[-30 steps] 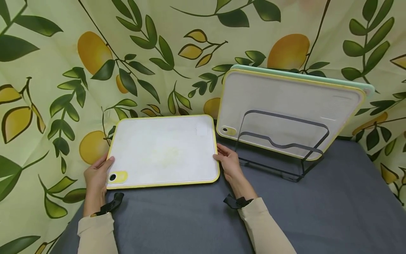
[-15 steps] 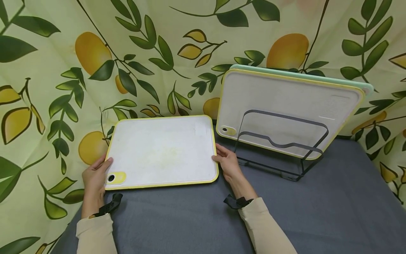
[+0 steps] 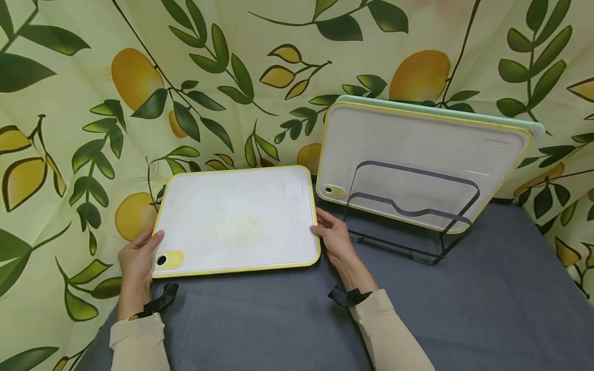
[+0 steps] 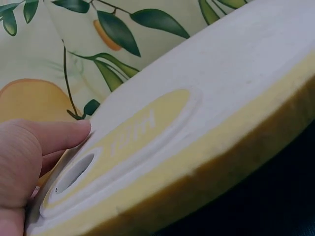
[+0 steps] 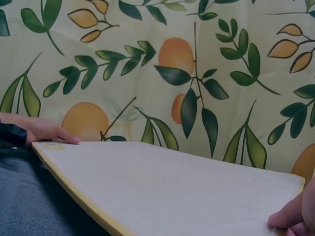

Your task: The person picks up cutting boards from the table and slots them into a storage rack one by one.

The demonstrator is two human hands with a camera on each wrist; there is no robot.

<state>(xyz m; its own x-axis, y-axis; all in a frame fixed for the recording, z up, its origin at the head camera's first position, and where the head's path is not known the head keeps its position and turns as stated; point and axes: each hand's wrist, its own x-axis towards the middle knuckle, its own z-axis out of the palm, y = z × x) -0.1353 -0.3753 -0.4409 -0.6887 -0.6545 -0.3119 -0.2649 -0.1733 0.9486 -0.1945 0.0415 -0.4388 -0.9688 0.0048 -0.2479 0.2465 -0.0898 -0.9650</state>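
Note:
A white cutting board (image 3: 236,221) with a yellow rim is held between both hands, its near edge raised off the table. My left hand (image 3: 135,257) grips the left edge, thumb on top, beside the yellow patch with a hole (image 4: 74,174) in the near left corner. On the right edge, my right hand (image 3: 335,238) pinches the board with its thumb on the face and fingers behind. The right wrist view shows the white face (image 5: 162,182) tilted, with the left hand (image 5: 47,132) at the far end.
A black wire rack (image 3: 417,212) stands on the grey cloth-covered table (image 3: 260,319) to the right. In it leans another white board (image 3: 417,139) with a yellow rim, and a mint-green board (image 3: 441,111) behind that. A lemon-patterned curtain (image 3: 260,51) hangs at the back.
The held board and the left hand have shifted very slightly to the left. Both hands keep their hold; the rack and its boards stay put.

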